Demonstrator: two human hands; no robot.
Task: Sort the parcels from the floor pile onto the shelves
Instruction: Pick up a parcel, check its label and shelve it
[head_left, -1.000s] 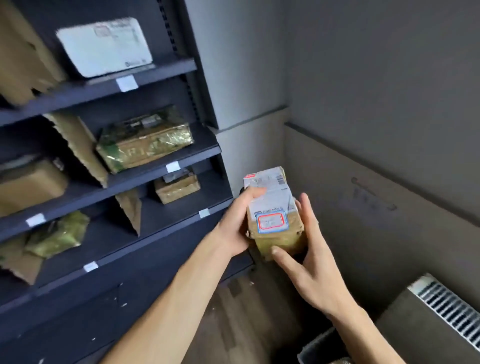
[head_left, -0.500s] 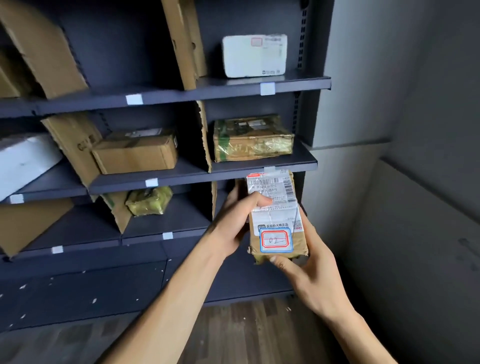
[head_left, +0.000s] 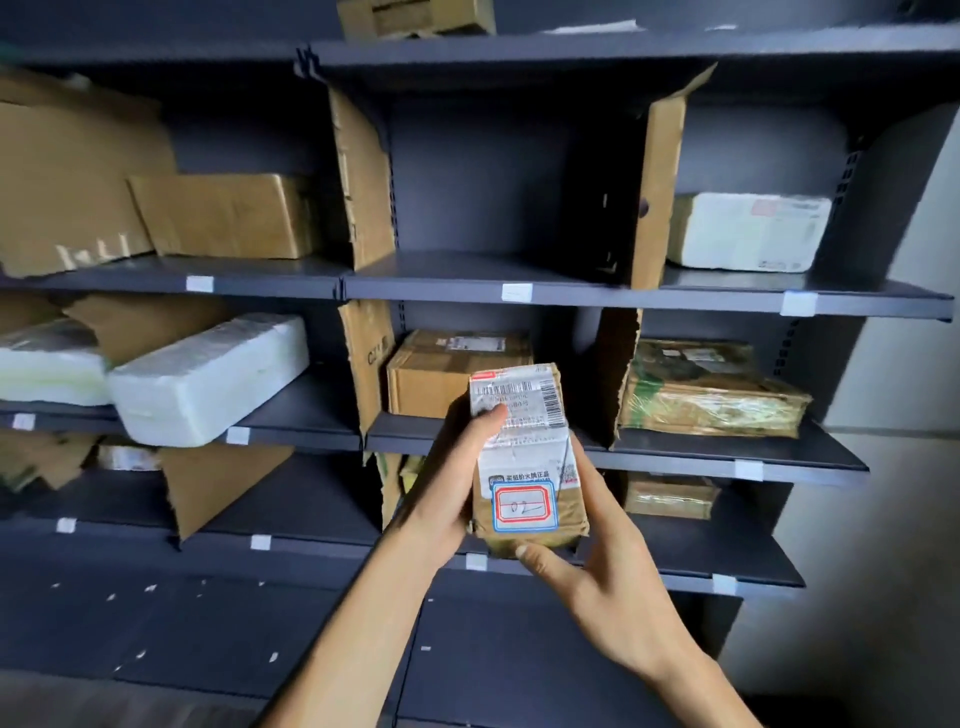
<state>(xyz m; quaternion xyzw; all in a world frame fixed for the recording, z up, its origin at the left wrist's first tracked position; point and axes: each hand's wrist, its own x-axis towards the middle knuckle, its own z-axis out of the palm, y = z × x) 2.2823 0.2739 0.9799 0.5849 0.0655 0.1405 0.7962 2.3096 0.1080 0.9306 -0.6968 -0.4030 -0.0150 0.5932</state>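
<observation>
The small brown parcel (head_left: 524, 457) is held upright in the air before the dark shelves (head_left: 571, 296). Its white shipping label faces the camera, and a red-and-blue framed sticker (head_left: 523, 506) marked "02" sits near its lower end. The left grip (head_left: 452, 483) curls round its left side, thumb on the label. The right grip (head_left: 608, 571) cups its right side, thumb at the bottom edge. Behind the parcel a brown box (head_left: 431, 379) sits between cardboard dividers (head_left: 363, 182), with a green-taped parcel (head_left: 711, 395) one compartment to the right.

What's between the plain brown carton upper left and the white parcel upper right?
Head view: a cardboard divider, a bare shelf bay, then a second cardboard divider.
</observation>
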